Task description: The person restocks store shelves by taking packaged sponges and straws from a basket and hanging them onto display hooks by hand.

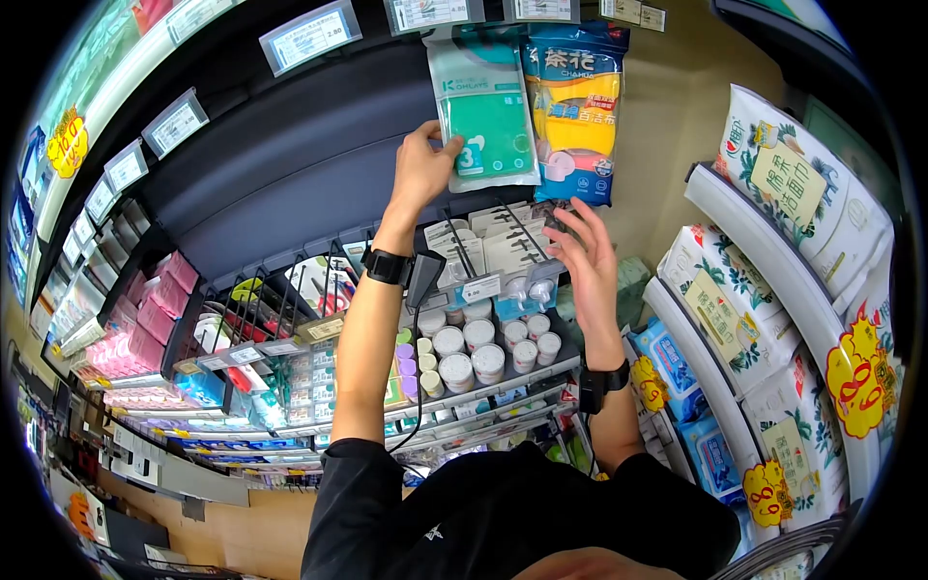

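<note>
My left hand (425, 166) is closed on the lower left edge of a green and clear plastic pack (491, 121) marked with a 3, the thumb on its front. This pack stands upright under the price labels. Directly to its right is a blue pack of yellow scouring cloths (577, 111), upright as well. Just below that blue pack is my right hand (588, 256), its fingers apart and nothing held in it. Behind the right hand, white carded goods (512, 237) hang on hooks.
Below the hands, a shelf holds several round white-lidded tubs (457, 367). Pink packs (159, 314) fill the shelf at left. A curved shelf edge (764, 251) on the right carries large white tissue packs (807, 179). Price labels (309, 39) line the upper edge.
</note>
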{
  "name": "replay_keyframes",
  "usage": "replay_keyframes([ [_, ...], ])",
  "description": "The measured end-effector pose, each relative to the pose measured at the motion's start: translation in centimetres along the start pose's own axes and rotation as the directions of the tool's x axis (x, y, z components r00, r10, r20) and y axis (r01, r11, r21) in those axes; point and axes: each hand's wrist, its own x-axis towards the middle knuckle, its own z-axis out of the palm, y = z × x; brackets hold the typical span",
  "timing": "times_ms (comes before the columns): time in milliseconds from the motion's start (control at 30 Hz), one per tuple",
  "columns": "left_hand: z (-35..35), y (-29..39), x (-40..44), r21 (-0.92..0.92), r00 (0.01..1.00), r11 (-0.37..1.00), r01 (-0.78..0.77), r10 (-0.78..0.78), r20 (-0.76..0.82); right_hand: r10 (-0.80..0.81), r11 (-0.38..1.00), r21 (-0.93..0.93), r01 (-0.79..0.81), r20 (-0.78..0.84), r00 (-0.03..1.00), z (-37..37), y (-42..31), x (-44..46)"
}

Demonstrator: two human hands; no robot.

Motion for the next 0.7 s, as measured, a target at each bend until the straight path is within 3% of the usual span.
replay_keyframes([
  [200,0.9,-2.3,0.5,0.078,0.999,0.997,0.02,-0.016,-0.05,0.07,0.997,-0.036,-0.069,0.035,0.997,-0.5,-0.2,-1.9],
  [300,0.9,-2.6,0.3,0.111,1.0,0.994,-0.006,0.007,-0.004,0.088,0.995,-0.044,-0.086,0.057,0.994,-0.6,-0.4,-2.8],
  [400,1.4,-3.3,-0.1,0.092,0.994,0.994,0.062,-0.07,0.089,0.101,0.993,-0.062,-0.097,0.075,0.992,-0.5,-1.1,-3.9],
  [467,2.3,-4.9,-0.6,0.268,0.999,0.963,0.021,-0.027,0.017,0.103,0.993,-0.06,-0.097,0.106,0.989,-0.5,-1.5,-4.7],
  [500,2.3,-4.5,-1.2,0.268,0.999,0.963,0.025,-0.031,0.018,0.107,0.993,-0.061,-0.101,0.106,0.989,-0.4,-1.8,-5.2],
  [600,1.2,-1.1,-5.2,0.179,1.0,0.983,-0.029,0.03,-0.006,0.13,0.99,-0.073,-0.122,0.116,0.985,0.2,-3.3,-7.1],
  [667,-0.1,3.2,-9.5,-0.166,1.0,0.986,-0.007,0.011,0.021,0.154,0.987,-0.075,-0.145,0.135,0.979,0.5,-3.9,-8.5],
  [700,-0.4,4.2,-11.6,-0.255,0.999,0.967,-0.012,0.019,0.027,0.151,0.987,-0.07,-0.142,0.148,0.977,0.3,-3.9,-9.2],
])
